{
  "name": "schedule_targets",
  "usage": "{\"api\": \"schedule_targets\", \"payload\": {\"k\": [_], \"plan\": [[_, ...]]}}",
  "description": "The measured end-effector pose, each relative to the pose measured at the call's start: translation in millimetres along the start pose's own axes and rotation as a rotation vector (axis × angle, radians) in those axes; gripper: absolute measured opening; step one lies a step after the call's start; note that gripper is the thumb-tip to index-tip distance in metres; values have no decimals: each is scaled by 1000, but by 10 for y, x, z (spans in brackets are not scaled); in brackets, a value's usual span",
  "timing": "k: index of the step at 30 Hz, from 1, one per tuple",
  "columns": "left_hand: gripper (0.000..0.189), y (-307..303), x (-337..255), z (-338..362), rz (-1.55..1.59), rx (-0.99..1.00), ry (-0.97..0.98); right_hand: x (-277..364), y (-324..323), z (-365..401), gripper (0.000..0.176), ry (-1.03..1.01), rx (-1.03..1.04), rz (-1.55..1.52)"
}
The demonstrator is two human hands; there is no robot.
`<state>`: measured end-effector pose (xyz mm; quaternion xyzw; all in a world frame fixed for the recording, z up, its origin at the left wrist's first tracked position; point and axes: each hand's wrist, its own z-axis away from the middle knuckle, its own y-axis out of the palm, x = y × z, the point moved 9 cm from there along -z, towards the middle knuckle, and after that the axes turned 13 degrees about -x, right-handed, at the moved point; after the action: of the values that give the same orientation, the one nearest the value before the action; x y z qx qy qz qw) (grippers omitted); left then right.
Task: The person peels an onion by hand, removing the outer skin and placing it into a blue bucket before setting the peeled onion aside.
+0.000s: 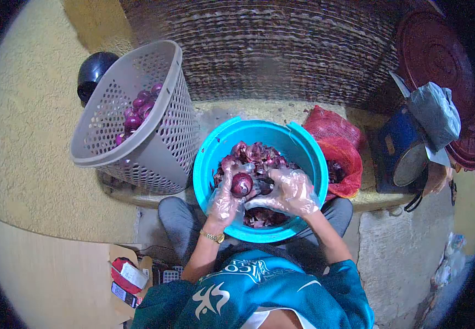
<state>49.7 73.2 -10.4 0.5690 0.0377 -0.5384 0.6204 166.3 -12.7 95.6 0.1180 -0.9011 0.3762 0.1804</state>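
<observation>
A red onion [242, 185] is in my left hand [225, 198], the gloved fingers curled around it above a turquoise basin [204, 208]. My right hand [295, 193], also in a clear plastic glove, is just to the right of the onion. Its thumb reaches left, apart from the curved fingers. A dark patch shows between thumb and fingers, and I cannot make out whether it is loose skin in the basin. Reddish-purple onion skins [256, 153] fill much of the basin, which sits between my knees.
A grey perforated basket [177, 131] with several red onions [139, 109] stands at left. Right of the basin lies a red mesh sack [333, 129]. Farther right are a blue container [399, 142] with a grey plastic bag [435, 112] and a dark red lid [437, 60].
</observation>
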Motion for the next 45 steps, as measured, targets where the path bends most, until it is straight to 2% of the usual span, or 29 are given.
{"api": "schedule_targets", "payload": {"k": [1, 3, 4, 6, 10, 12, 16, 18, 27, 31, 34, 37, 43, 45], "plan": [[51, 19, -5, 36, 0, 0, 1, 2, -1, -13, 58, 0, 0, 0], [52, 294, -240, 234, -266, 270, 407, 56, -31, -80, 57, -33, 0, -14], [52, 305, -238, 220, -267, 271, 406, 74, -52, -99, 57, -32, -1, -13], [54, 84, -41, 38, -240, 10, 103, 96, 17, -99, 56, -24, 116, 3], [54, 114, -12, 28, -246, 39, 91, 109, 74, -93, 57, -32, 182, 64], [54, 61, 4, 15, -260, -4, 103, 158, -20, -112, 57, -78, 20, -24], [54, 14, 64, -55, -246, 68, 82, 134, 15, -100, 58, -44, 66, 19], [47, 28, 81, -52, -157, 99, 28, 80, 99, -51, 55, -42, 162, 77], [42, 22, 52, -45, -170, 84, 57, 115, 53, -77, 56, -57, 95, 49], [43, 84, 52, -14, -111, 77, 27, 140, 14, -92, 56, -61, 52, 13], [53, 88, 82, 0, -90, 49, -15, 117, 19, -78, 57, -39, 44, 12], [51, -26, 103, -59, -99, -11, 8, 109, -6, -62, 57, 6, -23, 4], [49, -126, 169, -96, -18, -41, -75, -90, 134, 70, 62, 256, 75, -24], [47, -40, 189, -82, 92, 100, -150, -129, 117, 83, 64, 290, 51, -28]]}}
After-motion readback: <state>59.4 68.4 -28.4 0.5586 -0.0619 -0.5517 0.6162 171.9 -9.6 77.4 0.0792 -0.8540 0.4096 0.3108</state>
